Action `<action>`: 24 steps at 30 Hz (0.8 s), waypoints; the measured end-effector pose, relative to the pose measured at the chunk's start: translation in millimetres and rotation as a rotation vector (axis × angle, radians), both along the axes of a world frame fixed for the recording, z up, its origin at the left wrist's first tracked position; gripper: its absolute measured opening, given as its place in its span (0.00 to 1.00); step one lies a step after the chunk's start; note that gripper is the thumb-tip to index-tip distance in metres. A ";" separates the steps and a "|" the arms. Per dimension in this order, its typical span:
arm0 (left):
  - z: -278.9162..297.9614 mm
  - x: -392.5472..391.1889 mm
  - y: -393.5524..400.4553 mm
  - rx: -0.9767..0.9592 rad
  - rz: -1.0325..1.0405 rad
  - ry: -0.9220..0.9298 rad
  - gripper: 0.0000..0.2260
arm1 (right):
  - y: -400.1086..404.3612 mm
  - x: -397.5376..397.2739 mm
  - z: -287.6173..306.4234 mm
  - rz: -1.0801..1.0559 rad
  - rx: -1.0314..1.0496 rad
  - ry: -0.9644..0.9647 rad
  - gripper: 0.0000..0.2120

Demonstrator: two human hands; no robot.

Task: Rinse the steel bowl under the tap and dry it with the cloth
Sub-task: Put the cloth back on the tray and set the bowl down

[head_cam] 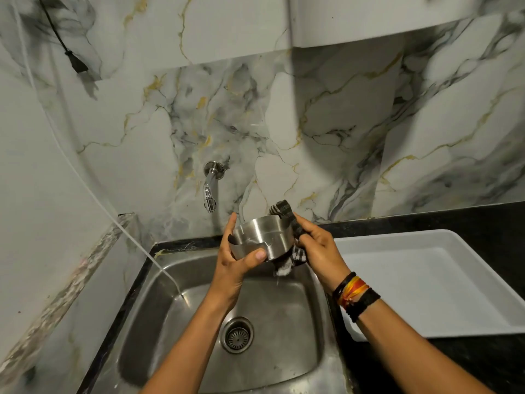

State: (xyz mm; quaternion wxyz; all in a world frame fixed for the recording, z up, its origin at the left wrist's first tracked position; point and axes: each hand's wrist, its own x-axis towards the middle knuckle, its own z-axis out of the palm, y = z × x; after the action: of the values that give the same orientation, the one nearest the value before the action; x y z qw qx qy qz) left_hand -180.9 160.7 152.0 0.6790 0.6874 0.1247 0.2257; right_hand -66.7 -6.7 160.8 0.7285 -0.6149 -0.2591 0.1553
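A small steel bowl is held tilted above the steel sink, with its outer wall toward me. My left hand grips its left side, thumb on the lower rim. My right hand presses a dark striped cloth against the bowl's right side; the cloth's checked end hangs below the bowl. The chrome tap juts from the marble wall up and left of the bowl, and no water runs from it. The bowl's inside is hidden.
A white tray lies on the black counter right of the sink. A thin white hose runs down the left wall into the sink. The drain sits at the basin's middle. A black cable hangs at the upper left.
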 end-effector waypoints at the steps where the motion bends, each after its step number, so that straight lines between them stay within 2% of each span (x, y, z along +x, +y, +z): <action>1: -0.8 2.4 -5.5 0.015 0.015 0.000 0.56 | -6.6 4.7 -5.1 -0.066 -0.044 -0.039 0.27; 4: -6.4 12.1 -22.0 0.011 0.042 0.010 0.57 | -34.4 27.2 -20.9 -0.284 -0.148 -0.025 0.27; 7: -15.2 26.5 -42.7 0.005 0.026 0.035 0.59 | -74.0 65.3 -34.3 -0.450 -0.172 0.170 0.20; 9: -24.6 38.6 -60.7 -0.025 0.012 0.046 0.61 | -112.1 96.3 -43.1 -0.543 -0.255 0.324 0.15; 10: -29.0 43.4 -68.5 -0.038 0.014 0.051 0.61 | -130.9 110.4 -49.0 -0.574 -0.327 0.360 0.16; 13: -45.0 62.8 -99.8 -0.059 0.004 0.076 0.56 | -192.4 143.7 -70.8 -0.639 -0.652 0.239 0.16; 16: -56.1 80.5 -131.9 -0.083 -0.010 0.098 0.59 | -237.5 166.9 -98.9 -0.579 -1.044 -0.018 0.22; 18: -61.3 92.5 -151.6 -0.090 -0.016 0.107 0.59 | -256.5 174.3 -118.4 -0.431 -1.327 -0.157 0.27; 20: -63.2 100.0 -168.6 -0.092 -0.028 0.113 0.59 | -270.5 171.8 -139.3 -0.228 -1.540 -0.157 0.30; 22: -64.9 105.1 -182.4 -0.097 -0.040 0.117 0.59 | -281.2 162.3 -151.9 -0.066 -1.617 -0.096 0.31; 24: -66.8 108.6 -191.7 -0.085 -0.041 0.130 0.59 | -284.5 154.5 -150.4 -0.041 -1.569 -0.062 0.36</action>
State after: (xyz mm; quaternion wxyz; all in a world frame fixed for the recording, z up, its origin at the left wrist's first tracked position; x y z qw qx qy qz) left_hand -72.3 -30.9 85.2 0.7025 0.6736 0.1639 0.1609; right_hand 87.9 -291.2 10.3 0.0766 -0.9584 -0.0827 0.2621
